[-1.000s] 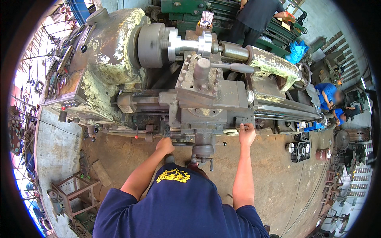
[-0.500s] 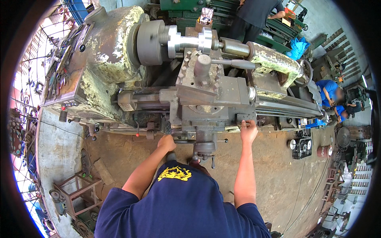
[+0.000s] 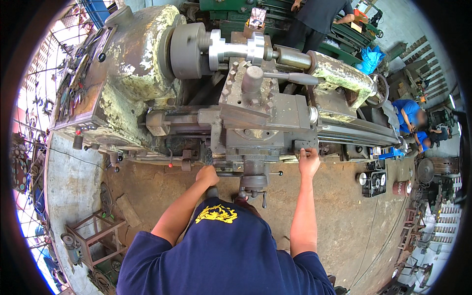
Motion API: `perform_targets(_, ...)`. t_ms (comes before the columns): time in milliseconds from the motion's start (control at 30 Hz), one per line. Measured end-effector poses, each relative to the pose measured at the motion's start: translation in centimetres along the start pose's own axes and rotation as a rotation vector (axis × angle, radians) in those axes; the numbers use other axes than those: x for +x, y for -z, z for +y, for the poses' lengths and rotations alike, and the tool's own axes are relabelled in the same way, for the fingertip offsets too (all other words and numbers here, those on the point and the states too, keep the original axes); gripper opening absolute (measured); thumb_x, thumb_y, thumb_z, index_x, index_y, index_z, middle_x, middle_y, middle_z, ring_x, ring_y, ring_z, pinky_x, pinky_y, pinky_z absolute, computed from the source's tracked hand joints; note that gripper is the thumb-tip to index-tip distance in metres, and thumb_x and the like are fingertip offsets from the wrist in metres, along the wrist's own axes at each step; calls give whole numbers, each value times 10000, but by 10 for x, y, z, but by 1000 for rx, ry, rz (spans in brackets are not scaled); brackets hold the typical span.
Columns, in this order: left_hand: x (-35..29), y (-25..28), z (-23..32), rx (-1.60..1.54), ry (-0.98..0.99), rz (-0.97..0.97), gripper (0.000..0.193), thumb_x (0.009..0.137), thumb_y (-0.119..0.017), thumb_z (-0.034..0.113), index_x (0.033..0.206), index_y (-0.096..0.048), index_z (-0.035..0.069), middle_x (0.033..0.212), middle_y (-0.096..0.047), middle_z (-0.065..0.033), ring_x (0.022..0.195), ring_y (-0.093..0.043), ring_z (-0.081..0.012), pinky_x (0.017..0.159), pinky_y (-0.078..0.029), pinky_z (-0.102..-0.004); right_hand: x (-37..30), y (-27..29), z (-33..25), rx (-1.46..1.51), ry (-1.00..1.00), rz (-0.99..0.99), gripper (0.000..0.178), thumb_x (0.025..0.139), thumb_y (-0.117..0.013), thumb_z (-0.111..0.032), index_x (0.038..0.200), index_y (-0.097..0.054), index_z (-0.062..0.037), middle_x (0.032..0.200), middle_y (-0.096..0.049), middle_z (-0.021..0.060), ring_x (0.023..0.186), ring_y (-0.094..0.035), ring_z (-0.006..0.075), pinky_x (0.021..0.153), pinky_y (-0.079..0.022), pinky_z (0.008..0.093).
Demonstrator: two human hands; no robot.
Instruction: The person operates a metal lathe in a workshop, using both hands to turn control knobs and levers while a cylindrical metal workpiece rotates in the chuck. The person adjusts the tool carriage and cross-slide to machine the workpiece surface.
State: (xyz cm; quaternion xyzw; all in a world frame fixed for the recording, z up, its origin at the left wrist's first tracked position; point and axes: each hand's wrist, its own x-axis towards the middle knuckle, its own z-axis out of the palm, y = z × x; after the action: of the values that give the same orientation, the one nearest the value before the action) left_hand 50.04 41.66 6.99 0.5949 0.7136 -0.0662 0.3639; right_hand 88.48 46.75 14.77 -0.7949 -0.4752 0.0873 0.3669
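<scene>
I stand at a large worn metal lathe. My left hand (image 3: 207,175) is closed at the left end of a crosswise lever bar (image 3: 229,174) under the carriage; its grip is mostly hidden. My right hand (image 3: 309,161) has its fingers curled together under the right end of the tool slide (image 3: 294,112); what they pinch cannot be made out. Above, a shiny flanged metal workpiece (image 3: 236,49) runs between the grey chuck (image 3: 188,51) and the tailstock (image 3: 339,78). A square tool post (image 3: 251,81) with a long lever handle (image 3: 295,78) stands in front of it.
Loose hand tools (image 3: 78,81) lie on the headstock at left. A crank handle (image 3: 264,199) hangs near my torso. A person in dark clothes (image 3: 314,22) works at a green machine behind. Persons in blue (image 3: 407,114) are at far right. A metal frame stand (image 3: 96,236) sits lower left.
The picture has shifted very slightly. Both my hands keep their places and their grips, and the workpiece stays between the chuck and the tailstock.
</scene>
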Motion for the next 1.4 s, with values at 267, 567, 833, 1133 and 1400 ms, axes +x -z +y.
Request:
perform_targets(267,-8,7,7,-19,24,-6,327,756,-637,124,1041,-727,-10,1153,-666,-266,1120,-633,-401,960,-518,-452,0,-1,1,1,-10,6,192,823,-766,-210,881,-669,-54,654,-656,111,614,-664,303,595,-503,407)
perform_targets(567,-9,8,10,7,22,8,333,761,-645,134,1044,-717,-27,1149,-667,-271,1118,-638,-401,961,-523,-456,1,-2,3,-7,-18,-9,205,828,-764,-226,901,-673,-58,654,-658,99,607,-659,298,605,-506,413)
perform_targets(833,-4,1,7,17,40,22,331,769,-643,135,1055,-717,-14,1164,-659,-273,1128,-630,-405,969,-518,-457,1,-3,5,-15,-34,-24,207,834,-758,-233,913,-678,-59,643,-661,97,611,-669,294,604,-511,415)
perform_targets(1133,-8,7,13,35,46,-8,335,786,-643,145,1072,-714,-16,1199,-653,-262,1147,-628,-395,973,-518,-447,1,-2,4,0,-43,-27,203,836,-753,-221,917,-679,-51,638,-653,97,606,-666,288,593,-506,403)
perform_targets(1400,-8,6,14,66,54,-12,338,800,-652,160,1084,-711,-13,1204,-662,-236,1147,-637,-371,961,-528,-436,1,-2,4,15,-32,-11,193,833,-753,-219,892,-674,-53,633,-649,100,595,-657,290,584,-498,406)
